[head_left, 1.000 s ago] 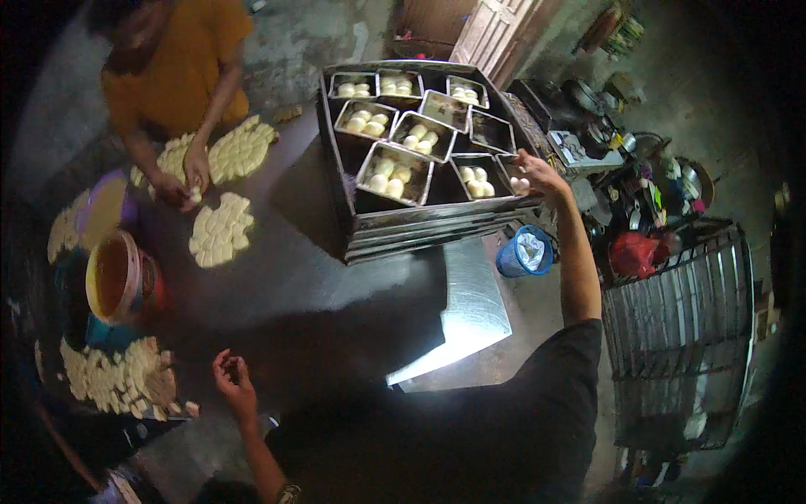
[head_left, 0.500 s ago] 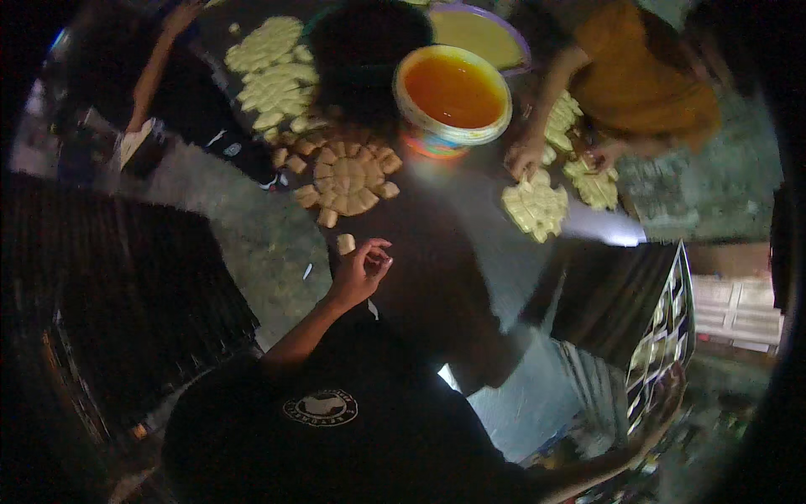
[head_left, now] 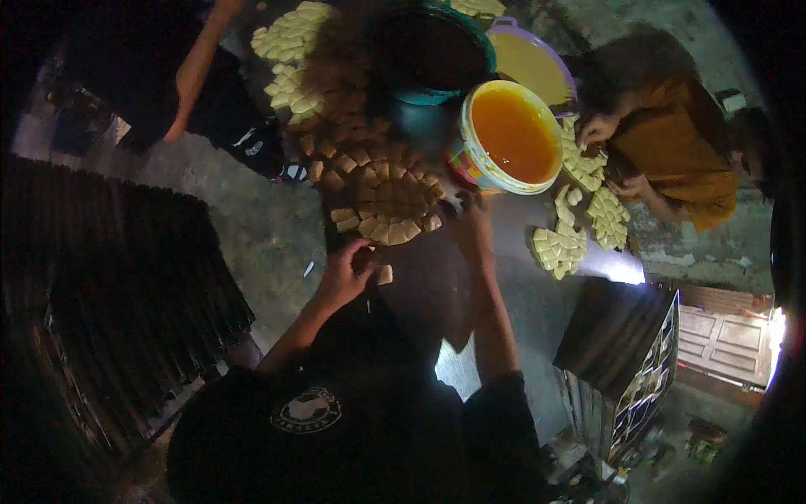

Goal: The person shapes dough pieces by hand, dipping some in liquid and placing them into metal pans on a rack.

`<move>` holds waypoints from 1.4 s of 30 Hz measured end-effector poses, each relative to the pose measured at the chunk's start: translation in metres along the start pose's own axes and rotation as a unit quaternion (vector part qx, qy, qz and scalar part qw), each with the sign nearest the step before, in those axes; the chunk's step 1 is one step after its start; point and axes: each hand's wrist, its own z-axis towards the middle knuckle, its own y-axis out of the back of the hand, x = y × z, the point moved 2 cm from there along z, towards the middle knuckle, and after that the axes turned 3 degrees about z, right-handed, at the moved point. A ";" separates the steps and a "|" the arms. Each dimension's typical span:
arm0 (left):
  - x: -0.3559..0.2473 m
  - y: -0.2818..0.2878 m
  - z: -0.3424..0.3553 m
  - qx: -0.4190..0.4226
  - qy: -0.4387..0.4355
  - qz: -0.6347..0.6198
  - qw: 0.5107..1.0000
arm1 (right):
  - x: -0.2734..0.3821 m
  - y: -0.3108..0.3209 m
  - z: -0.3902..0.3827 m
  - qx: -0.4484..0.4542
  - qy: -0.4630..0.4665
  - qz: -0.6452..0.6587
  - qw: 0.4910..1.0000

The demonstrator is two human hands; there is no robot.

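My left hand (head_left: pixel 346 274) is at the near left edge of the dark table, fingers loosely curled and thumb apart, with nothing visible between them. A small dough piece (head_left: pixel 384 275) lies just right of its fingers. My right hand (head_left: pixel 473 212) reaches over the table to the foot of a white-rimmed bucket (head_left: pixel 514 134) of orange liquid. Its fingers are in shadow beside a pale bit at the cluster's right edge, and their grip is unclear. Between and beyond my hands, cut dough pieces (head_left: pixel 393 200) lie in a round, flower-like cluster, brownish in the shade.
Behind the bucket stand a dark green tub (head_left: pixel 432 97) and a purple-rimmed basin (head_left: pixel 537 63). A co-worker in an orange top (head_left: pixel 672 151) handles pale dough pieces (head_left: pixel 561 250) at the right. Another person's arm (head_left: pixel 195 76) is at far left. Dark ribbed stacks (head_left: pixel 126 294) flank the table.
My right arm has swung from the rack at lower right to the table beside the bucket. My left hand has moved slightly, its fingers more curled. The view has shifted.
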 end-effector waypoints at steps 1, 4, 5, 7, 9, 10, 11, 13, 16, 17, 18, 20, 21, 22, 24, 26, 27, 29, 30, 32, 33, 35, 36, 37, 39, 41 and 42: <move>-0.003 0.007 0.000 -0.016 0.013 0.017 1.000 | 0.000 -0.012 0.002 -0.053 0.060 -0.042 0.996; -0.016 0.033 0.003 -0.036 0.029 0.073 0.996 | -0.030 -0.059 0.004 0.032 0.062 0.022 0.997; -0.015 0.034 0.002 -0.046 0.032 0.074 0.996 | -0.024 -0.061 0.005 0.024 0.007 0.163 0.986; -0.015 0.027 0.001 -0.059 0.034 0.075 0.995 | -0.021 -0.063 0.002 -0.020 -0.070 0.334 0.940; -0.029 0.008 0.002 -0.029 0.020 0.059 0.998 | -0.028 -0.065 0.000 -0.089 -0.106 0.403 0.905; -0.039 -0.004 0.002 -0.013 0.012 0.052 0.998 | -0.033 -0.056 -0.008 -0.155 -0.068 0.447 0.879; -0.049 -0.016 -0.002 0.008 -0.003 0.056 0.998 | -0.035 -0.046 -0.023 -0.216 -0.031 0.490 0.844; -0.074 -0.044 -0.015 0.040 -0.027 0.065 0.997 | -0.032 0.006 -0.058 -0.212 -0.109 0.501 0.832; -0.130 -0.107 -0.043 0.200 -0.119 0.039 0.972 | -0.044 0.079 -0.133 -0.215 -0.185 0.493 0.823; -0.141 -0.137 -0.056 0.237 -0.155 0.015 0.959 | -0.050 0.106 -0.160 -0.234 -0.196 0.457 0.835; -0.155 -0.166 -0.070 0.275 -0.203 -0.009 0.940 | -0.058 0.127 -0.189 -0.248 -0.210 0.424 0.845; -0.184 -0.216 -0.102 0.385 -0.216 -0.051 0.896 | -0.066 0.162 -0.243 -0.270 -0.232 0.369 0.859; -0.200 -0.243 -0.123 0.462 -0.184 -0.080 0.864 | -0.071 0.182 -0.270 -0.289 -0.243 0.331 0.865; -0.189 -0.283 -0.154 0.425 -0.254 -0.049 0.867 | -0.072 0.196 -0.292 -0.291 -0.251 0.307 0.871; -0.225 -0.303 -0.187 0.464 -0.281 -0.080 0.836 | -0.076 0.219 -0.327 -0.287 -0.266 0.274 0.879; -0.253 -0.314 -0.206 0.529 -0.303 -0.050 0.791 | -0.079 0.241 -0.353 -0.312 -0.286 0.233 0.875; -0.256 -0.323 -0.216 0.533 -0.316 -0.051 0.783 | -0.079 0.247 -0.361 -0.316 -0.290 0.225 0.875; -0.254 -0.344 -0.237 0.508 -0.354 -0.051 0.784 | -0.070 0.259 -0.376 -0.337 -0.296 0.206 0.870; -0.250 -0.348 -0.242 0.515 -0.352 -0.055 0.780 | -0.069 0.258 -0.380 -0.343 -0.297 0.203 0.868; -0.256 -0.345 -0.238 0.505 -0.316 -0.068 0.801 | -0.067 0.268 -0.372 -0.332 -0.280 0.206 0.877; -0.259 -0.342 -0.234 0.506 -0.287 -0.076 0.810 | -0.065 0.272 -0.367 -0.323 -0.269 0.211 0.882; -0.261 -0.337 -0.225 0.424 -0.278 -0.079 0.859 | -0.059 0.281 -0.355 -0.311 -0.252 0.218 0.890; -0.270 -0.323 -0.215 0.413 -0.230 -0.122 0.873 | -0.054 0.286 -0.350 -0.304 -0.243 0.221 0.894; -0.276 -0.308 -0.203 0.403 -0.179 -0.166 0.882 | -0.048 0.291 -0.343 -0.293 -0.235 0.222 0.900; -0.274 -0.284 -0.168 0.230 -0.251 -0.202 0.918 | -0.034 0.299 -0.313 -0.239 -0.191 0.223 0.925; -0.276 -0.255 -0.138 0.135 -0.304 -0.216 0.918 | -0.012 0.305 -0.287 -0.202 -0.150 0.220 0.942; -0.277 -0.237 -0.122 0.088 -0.315 -0.209 0.921 | 0.000 0.307 -0.268 -0.171 -0.118 0.232 0.950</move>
